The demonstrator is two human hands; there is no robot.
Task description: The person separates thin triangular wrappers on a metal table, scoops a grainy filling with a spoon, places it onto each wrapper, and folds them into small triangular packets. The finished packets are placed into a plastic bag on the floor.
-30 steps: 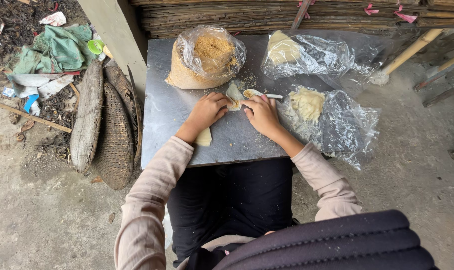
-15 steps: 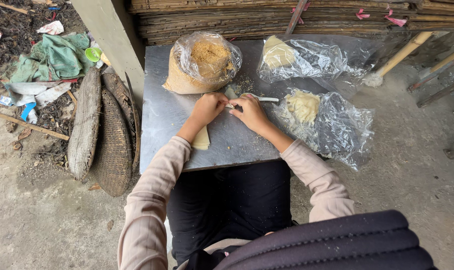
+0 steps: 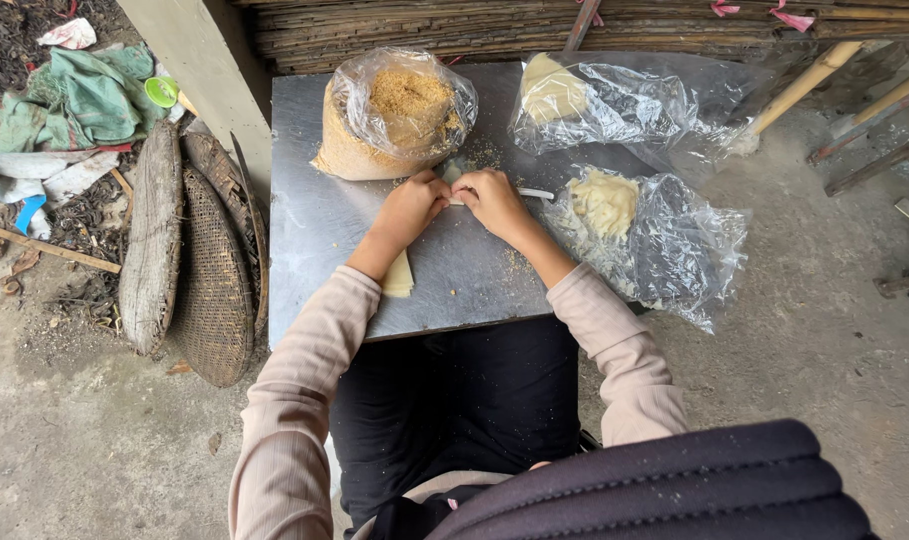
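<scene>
Fingers of both our hands pinching a small pale wrapper piece

Squeeze too hard and we reckon it tears, crumbs scattering over the bench.

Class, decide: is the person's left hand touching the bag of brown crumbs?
Apart. The head view shows bare metal table between the left hand and the bag of brown crumbs.

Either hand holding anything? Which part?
Both hands meet on a small pale piece: left hand and right hand pinch its ends. A thin white utensil sticks out beside the right hand; its grip is hidden.
</scene>
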